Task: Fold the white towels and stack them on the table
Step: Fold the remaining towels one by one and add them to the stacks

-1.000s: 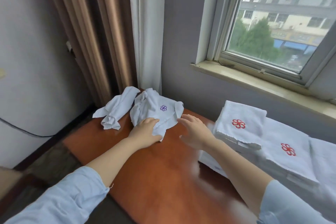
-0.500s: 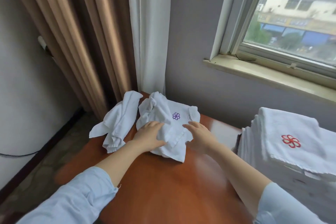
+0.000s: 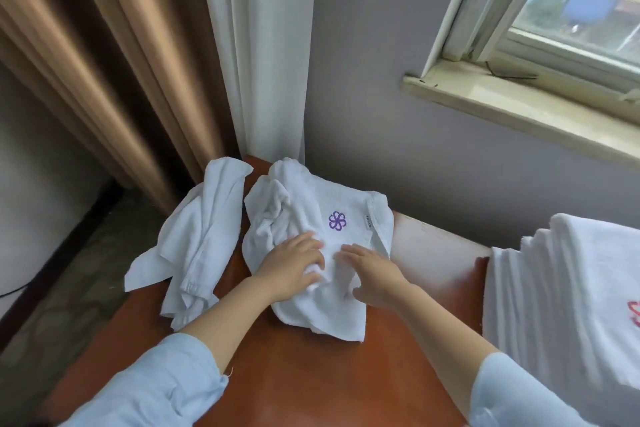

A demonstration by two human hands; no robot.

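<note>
1. Crumpled towel (image 3: 304, 215) with a purple flower mark (image 3: 337, 220) lies at the far corner of the table (image 3: 311, 374), close under the curtain (image 3: 104, 62). It is not folded, and its left side is bunched.
2. Left hand (image 3: 289, 269) is on the near-left part of that towel. The fingers are bent, and a small bunch of cloth is pinched between thumb and fingers.
3. Right hand (image 3: 374, 276) is just beside the left. Its fingers are fairly straight and slightly spread, lying flat on the cloth and gripping nothing.
4. Second towel (image 3: 197, 239) sits just left of the first, also crumpled, with one end hanging over the table edge. Whether the two touch cannot be told.
5. Stack (image 3: 561, 288) of folded towels is at the right edge of view, with a red mark partly showing. What it rests on is not clear.
6. Step in hand, as judged: the start of work on the purple-marked towel, taking hold before opening it out. Some folding looks done, and at least two towels remain.
7. The next move likely calls for finding a hem or two corners and drawing the cloth flat onto the bare wood nearer the person. The far corner looks cramped, and a careless pull might drag the second towel off the edge.
</note>
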